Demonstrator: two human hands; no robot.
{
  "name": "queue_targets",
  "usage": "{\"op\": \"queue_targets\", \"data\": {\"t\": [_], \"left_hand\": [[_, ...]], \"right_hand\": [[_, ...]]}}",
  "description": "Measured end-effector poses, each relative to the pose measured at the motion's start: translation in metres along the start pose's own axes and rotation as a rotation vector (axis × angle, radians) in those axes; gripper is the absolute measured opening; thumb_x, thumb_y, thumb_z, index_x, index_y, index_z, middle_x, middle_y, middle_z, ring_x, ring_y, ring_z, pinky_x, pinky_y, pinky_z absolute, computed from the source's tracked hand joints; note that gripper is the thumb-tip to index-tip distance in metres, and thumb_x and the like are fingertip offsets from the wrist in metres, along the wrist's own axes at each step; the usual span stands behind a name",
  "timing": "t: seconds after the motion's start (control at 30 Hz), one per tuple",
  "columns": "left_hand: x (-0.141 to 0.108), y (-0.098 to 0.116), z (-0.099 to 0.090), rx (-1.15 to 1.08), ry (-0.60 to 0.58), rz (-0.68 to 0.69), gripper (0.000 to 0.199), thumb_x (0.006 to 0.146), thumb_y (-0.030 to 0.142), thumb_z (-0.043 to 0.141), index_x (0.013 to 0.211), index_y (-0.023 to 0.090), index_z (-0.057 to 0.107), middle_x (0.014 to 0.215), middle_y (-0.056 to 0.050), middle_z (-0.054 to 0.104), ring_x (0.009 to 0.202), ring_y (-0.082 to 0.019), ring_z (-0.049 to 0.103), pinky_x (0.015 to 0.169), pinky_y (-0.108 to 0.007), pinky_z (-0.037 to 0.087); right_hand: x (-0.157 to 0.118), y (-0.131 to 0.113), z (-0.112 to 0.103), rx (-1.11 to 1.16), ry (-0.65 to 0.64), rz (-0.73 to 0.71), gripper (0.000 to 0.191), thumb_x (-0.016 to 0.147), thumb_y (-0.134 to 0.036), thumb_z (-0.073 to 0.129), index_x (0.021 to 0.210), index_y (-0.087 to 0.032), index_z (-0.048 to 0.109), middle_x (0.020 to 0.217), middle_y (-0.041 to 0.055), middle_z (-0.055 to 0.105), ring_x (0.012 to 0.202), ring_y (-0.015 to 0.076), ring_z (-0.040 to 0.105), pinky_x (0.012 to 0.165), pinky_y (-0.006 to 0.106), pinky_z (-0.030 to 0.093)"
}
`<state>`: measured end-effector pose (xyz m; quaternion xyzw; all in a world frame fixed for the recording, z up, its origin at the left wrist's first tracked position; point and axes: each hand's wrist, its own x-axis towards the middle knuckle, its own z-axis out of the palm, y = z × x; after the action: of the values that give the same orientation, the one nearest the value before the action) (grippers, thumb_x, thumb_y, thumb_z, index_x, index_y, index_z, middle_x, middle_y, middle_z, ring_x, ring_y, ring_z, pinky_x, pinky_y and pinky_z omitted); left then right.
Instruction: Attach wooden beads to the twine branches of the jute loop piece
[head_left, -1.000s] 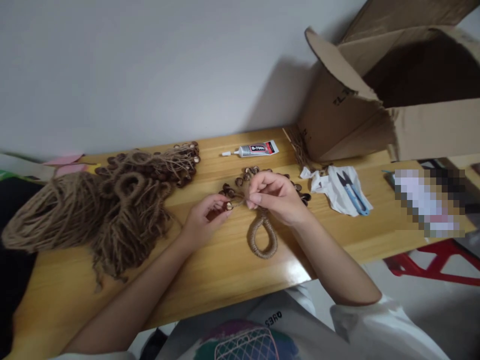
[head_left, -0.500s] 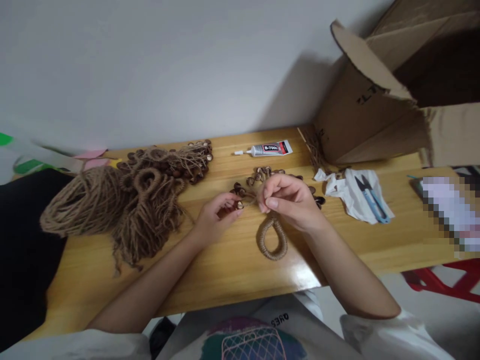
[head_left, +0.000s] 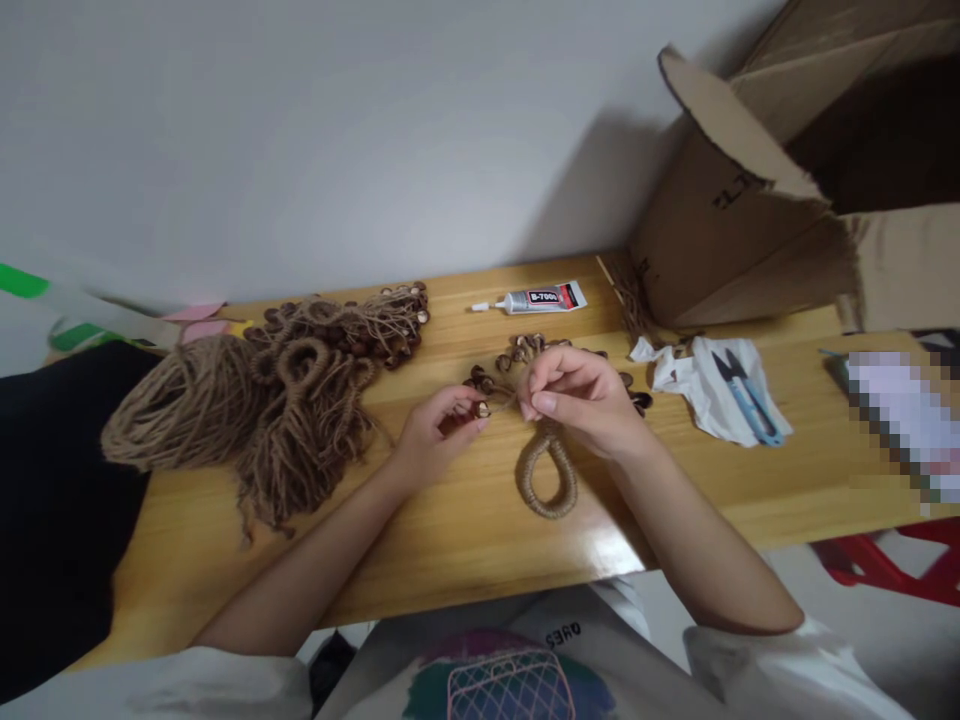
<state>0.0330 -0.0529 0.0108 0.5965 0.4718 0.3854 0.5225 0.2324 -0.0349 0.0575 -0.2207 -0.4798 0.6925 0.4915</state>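
Between the thumb and fingers of my left hand is a small brown nut shell, its pale cut face showing. My right hand is closed in a pinch on a thin twine strand that runs across to the shell. Below the right fingers, a wrapped twine loop lies on the table. More brown shells are spread behind and beside my right hand, partly hidden by it.
At the left lie a twine bundle and looped cords with shells. A glue tube rests near the wall. Blue thread snips sit on white tissue. A cardboard box and a blurred-out flat object are at right.
Both hands keep almost the same pose and grip. The whole view has shifted slightly, moving the things at the left a little to the right.
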Motion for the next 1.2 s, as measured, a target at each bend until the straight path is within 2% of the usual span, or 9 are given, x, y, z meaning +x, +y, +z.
{"op": "queue_targets", "data": {"t": [0.17,0.27,0.43,0.5,0.67,0.87,1.03,1.2], "left_hand": [[-0.001,0.001,0.001,0.016,0.019,-0.019,0.026,0.075,0.031,0.068,0.096,0.017,0.063,0.082,-0.002,0.065,0.077,-0.013,0.059,0.076,-0.026,0.048],[-0.001,-0.001,0.001,0.012,0.018,-0.013,0.028,0.075,0.033,0.069,0.096,0.017,0.062,0.081,-0.003,0.064,0.076,-0.014,0.059,0.075,-0.027,0.048],[0.001,-0.004,0.002,-0.006,0.003,0.028,0.024,0.078,0.029,0.067,0.097,0.016,0.061,0.081,-0.003,0.064,0.077,-0.015,0.059,0.075,-0.029,0.048],[0.001,-0.003,0.002,-0.005,0.007,0.030,0.022,0.078,0.026,0.066,0.097,0.016,0.062,0.081,-0.003,0.064,0.078,-0.015,0.059,0.077,-0.029,0.048],[-0.001,0.000,0.003,0.016,0.028,0.013,0.020,0.077,0.021,0.066,0.096,0.017,0.063,0.080,-0.002,0.065,0.077,-0.017,0.061,0.074,-0.029,0.050],[-0.001,0.000,0.003,0.055,0.024,0.031,0.022,0.078,0.021,0.065,0.099,0.018,0.064,0.085,-0.004,0.068,0.079,-0.020,0.063,0.073,-0.033,0.052],[0.000,-0.002,0.002,0.047,0.008,0.019,0.026,0.079,0.025,0.066,0.103,0.016,0.064,0.092,-0.007,0.070,0.086,-0.021,0.065,0.078,-0.033,0.053],[-0.001,0.002,0.000,0.057,0.010,0.022,0.025,0.078,0.024,0.068,0.100,0.015,0.065,0.090,-0.006,0.071,0.086,-0.019,0.065,0.078,-0.031,0.053]], "right_hand": [[0.004,-0.004,0.000,-0.023,0.135,0.037,0.022,0.070,-0.030,0.082,0.073,-0.016,0.064,0.062,-0.0006,0.065,0.055,0.0080,0.056,0.055,0.019,0.043],[0.010,-0.018,0.006,-0.055,0.219,-0.001,0.027,0.068,-0.033,0.082,0.070,-0.016,0.062,0.060,-0.0005,0.064,0.054,0.0081,0.056,0.053,0.019,0.043],[0.025,-0.058,0.035,-0.243,0.086,-0.062,0.022,0.069,-0.027,0.082,0.073,-0.016,0.064,0.062,-0.0006,0.065,0.056,0.0082,0.057,0.055,0.020,0.046],[0.032,-0.071,0.050,-0.292,0.086,-0.111,0.020,0.068,-0.024,0.082,0.074,-0.016,0.065,0.065,-0.0011,0.065,0.059,0.0075,0.059,0.058,0.019,0.048],[0.034,-0.080,0.072,-0.380,0.092,-0.187,0.010,0.075,-0.020,0.076,0.078,-0.018,0.067,0.070,-0.0008,0.066,0.064,0.0080,0.060,0.062,0.020,0.050],[0.016,-0.082,0.078,-0.577,0.143,-0.285,0.005,0.080,-0.017,0.072,0.082,-0.020,0.069,0.076,-0.0001,0.068,0.069,0.0098,0.061,0.065,0.022,0.052],[0.008,-0.088,0.077,-0.612,0.126,-0.343,0.011,0.081,-0.013,0.071,0.085,-0.023,0.069,0.076,-0.0015,0.068,0.069,0.0094,0.061,0.064,0.022,0.052],[0.001,-0.093,0.073,-0.653,0.136,-0.355,0.015,0.081,-0.010,0.071,0.087,-0.024,0.069,0.078,-0.0008,0.068,0.072,0.0105,0.062,0.064,0.023,0.052]]}}
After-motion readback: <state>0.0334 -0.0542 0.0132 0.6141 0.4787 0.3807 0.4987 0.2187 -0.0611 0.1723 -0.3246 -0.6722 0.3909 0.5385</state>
